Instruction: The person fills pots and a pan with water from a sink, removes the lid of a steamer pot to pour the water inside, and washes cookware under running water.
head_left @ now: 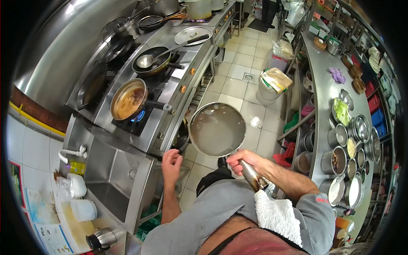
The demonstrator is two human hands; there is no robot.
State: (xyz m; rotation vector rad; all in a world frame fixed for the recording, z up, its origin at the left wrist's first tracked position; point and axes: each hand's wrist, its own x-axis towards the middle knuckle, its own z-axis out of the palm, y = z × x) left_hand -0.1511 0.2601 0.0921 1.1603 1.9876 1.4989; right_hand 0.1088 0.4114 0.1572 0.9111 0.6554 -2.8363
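Observation:
My right hand (245,161) is wrapped round the metal handle of a frying pan (217,129), held out over the floor in front of me. The inside of the pan looks grey, wet and shiny. My left hand (171,162) holds nothing, its fingers loosely bent, beside the corner of the steel sink (112,170). On the stove, a pan with brown sauce (128,100) sits over a blue flame. Behind it a ladle (145,61) rests across a dark frying pan (153,70).
A long steel counter (325,97) with several metal pots and bowls runs along the right. A lidded bucket (268,91) stands on the tiled floor. A white towel (278,216) hangs by my right arm. Another person (269,12) stands far back.

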